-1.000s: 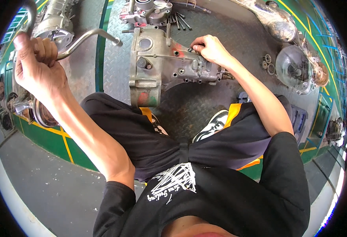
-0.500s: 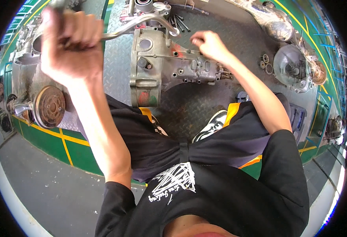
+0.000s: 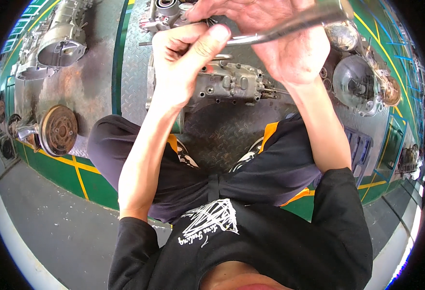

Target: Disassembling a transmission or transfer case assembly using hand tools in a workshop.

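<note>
A crank-shaped metal socket wrench (image 3: 289,30) is raised close in front of me, its thick end up at the right. My left hand (image 3: 181,63) is closed around its left part, thumb lying along the shaft. Behind the shaft, my right hand (image 3: 289,55) is open, palm facing me, fingers stretched left toward my left hand. Whether that palm touches the wrench, I cannot tell. Below both hands lies a grey cast gearbox housing (image 3: 229,83) with a shaft end at its right; my left hand and forearm hide much of its left part.
Another metal part with a round bearing (image 3: 166,4) lies beyond the housing. To the left are an open bell-shaped casing (image 3: 62,50) and a rusty disc (image 3: 59,130). A large round casing (image 3: 355,82) and a blue-grey tray (image 3: 360,145) are at the right.
My left hand has moved right with the wrench, which now points up to the right. My right hand has risen from above the housing and turned its palm toward me, fingers opened.
</note>
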`<act>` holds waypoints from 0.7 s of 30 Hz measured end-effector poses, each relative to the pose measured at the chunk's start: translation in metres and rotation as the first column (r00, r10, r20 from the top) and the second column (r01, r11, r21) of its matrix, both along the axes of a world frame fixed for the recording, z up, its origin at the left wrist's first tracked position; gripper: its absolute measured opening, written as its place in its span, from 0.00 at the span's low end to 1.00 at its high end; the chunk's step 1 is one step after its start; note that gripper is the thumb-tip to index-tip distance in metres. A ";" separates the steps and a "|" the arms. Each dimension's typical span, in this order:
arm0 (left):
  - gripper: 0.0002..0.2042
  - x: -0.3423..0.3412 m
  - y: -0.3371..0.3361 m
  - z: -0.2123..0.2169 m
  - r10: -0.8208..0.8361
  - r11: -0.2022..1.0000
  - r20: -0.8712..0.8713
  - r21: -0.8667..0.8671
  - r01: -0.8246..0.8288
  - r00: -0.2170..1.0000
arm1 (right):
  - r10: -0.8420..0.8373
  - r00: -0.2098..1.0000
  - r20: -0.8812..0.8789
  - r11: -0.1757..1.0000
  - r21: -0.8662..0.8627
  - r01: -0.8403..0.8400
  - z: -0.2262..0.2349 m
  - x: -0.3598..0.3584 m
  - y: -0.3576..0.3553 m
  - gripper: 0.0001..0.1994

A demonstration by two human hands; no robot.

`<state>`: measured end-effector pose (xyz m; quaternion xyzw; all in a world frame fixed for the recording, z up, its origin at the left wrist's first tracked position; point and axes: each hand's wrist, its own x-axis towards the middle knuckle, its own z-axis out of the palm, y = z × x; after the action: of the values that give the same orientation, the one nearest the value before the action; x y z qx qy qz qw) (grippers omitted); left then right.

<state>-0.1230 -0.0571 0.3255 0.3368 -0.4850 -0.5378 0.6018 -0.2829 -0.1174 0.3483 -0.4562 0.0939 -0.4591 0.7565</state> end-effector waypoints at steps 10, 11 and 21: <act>0.13 0.015 -0.016 0.004 -0.133 0.986 0.390 -0.045 0.163 0.911 | -0.055 0.990 0.133 0.893 -0.437 0.108 0.033 -0.012 -0.014 0.34; 0.13 0.017 -0.021 0.001 -0.138 0.984 0.380 -0.050 0.169 0.915 | -0.158 0.971 0.181 0.926 -0.314 0.210 0.033 -0.011 0.000 0.31; 0.12 -0.041 -0.023 -0.038 -0.407 0.898 0.270 -0.056 0.436 0.873 | 0.203 0.826 -0.526 0.810 -0.384 -0.443 0.105 0.011 0.010 0.22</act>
<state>-0.1641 -0.0804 0.2874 0.2530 -0.6490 -0.5802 0.4221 -0.2720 -0.1072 0.4536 -0.7375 0.0696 -0.2058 0.6394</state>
